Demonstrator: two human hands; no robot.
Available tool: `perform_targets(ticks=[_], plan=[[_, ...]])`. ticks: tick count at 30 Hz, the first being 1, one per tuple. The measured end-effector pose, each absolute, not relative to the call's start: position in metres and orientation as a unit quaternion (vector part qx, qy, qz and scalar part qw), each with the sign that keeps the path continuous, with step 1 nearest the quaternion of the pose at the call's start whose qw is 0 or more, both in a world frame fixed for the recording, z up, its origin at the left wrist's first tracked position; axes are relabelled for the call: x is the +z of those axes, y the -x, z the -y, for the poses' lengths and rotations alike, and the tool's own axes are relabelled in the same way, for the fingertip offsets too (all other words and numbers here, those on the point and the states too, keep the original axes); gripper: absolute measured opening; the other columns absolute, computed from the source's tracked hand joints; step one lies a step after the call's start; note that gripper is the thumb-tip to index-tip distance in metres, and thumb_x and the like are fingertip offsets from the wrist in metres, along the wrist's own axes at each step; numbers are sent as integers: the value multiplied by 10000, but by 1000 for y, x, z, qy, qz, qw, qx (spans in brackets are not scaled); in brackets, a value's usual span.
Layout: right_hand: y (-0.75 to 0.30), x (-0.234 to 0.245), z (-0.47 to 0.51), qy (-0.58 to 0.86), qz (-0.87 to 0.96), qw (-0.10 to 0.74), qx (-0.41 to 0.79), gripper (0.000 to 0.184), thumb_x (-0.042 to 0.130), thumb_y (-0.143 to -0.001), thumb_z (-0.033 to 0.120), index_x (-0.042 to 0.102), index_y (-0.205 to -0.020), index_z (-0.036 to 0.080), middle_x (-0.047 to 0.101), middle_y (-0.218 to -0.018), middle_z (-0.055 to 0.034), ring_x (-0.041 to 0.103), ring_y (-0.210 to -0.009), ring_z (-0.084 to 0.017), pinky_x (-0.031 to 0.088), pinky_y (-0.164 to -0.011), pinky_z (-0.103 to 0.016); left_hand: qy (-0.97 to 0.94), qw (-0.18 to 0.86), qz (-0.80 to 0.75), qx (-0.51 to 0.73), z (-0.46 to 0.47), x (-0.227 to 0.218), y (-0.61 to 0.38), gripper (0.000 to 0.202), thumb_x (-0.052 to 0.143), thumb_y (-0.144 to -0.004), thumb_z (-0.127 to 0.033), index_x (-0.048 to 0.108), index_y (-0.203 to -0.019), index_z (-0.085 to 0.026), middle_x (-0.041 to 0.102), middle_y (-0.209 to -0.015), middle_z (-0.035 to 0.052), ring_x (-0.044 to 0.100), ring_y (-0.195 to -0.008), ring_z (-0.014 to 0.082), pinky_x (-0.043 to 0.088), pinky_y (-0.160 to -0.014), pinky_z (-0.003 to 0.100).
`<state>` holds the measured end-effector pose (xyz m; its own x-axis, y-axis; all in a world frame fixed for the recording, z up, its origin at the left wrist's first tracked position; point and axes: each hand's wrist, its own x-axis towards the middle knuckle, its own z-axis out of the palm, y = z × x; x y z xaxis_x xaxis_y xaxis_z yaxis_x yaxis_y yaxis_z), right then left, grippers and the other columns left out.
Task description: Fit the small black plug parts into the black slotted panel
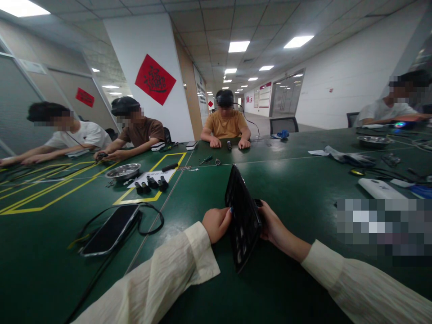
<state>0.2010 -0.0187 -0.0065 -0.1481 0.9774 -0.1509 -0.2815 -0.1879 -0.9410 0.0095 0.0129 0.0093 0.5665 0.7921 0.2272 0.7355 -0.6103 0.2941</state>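
A thin black tablet-like panel (243, 216) stands steeply tilted above the green table, its narrow edge towards me. My right hand (272, 225) grips it from the right side, with most fingers hidden behind it. A small black piece (258, 203) shows by the thumb; I cannot tell whether it belongs to the panel. On the other side, my left hand (216, 223) is closed in a pinch at the panel's face. A tiny blue spot (231, 209) shows at its fingertips, too small to name.
On the left lie a phone (110, 231) with a cable, several black cylindrical parts (151, 183) and a metal bowl (123, 171). A screwdriver (206, 160) lies ahead. A white device (381, 189) and cables are on the right. Several people sit around the table (189, 292).
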Motion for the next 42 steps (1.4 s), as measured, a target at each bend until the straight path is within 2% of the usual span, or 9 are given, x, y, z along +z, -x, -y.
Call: perform_targets(ticks=[29,42], plan=[[-203,-6,19,431,405,482,647,427,476,-775,438,386,-1156,267,493,-526,83,458,-331,-89,261,-289,-158,-886,87,-420,177,-14,7,-8,466,143,-926,-385,488,-691,-178,505,-577,22,490,-543,141,300,-535,247],[-201,-3,20,440,390,484,648,418,467,-770,408,377,-1150,260,480,-512,80,440,-320,-95,251,-278,-156,-887,87,-420,172,-14,6,-8,458,141,-923,-394,478,-695,-184,492,-566,17,489,-543,144,283,-524,248]])
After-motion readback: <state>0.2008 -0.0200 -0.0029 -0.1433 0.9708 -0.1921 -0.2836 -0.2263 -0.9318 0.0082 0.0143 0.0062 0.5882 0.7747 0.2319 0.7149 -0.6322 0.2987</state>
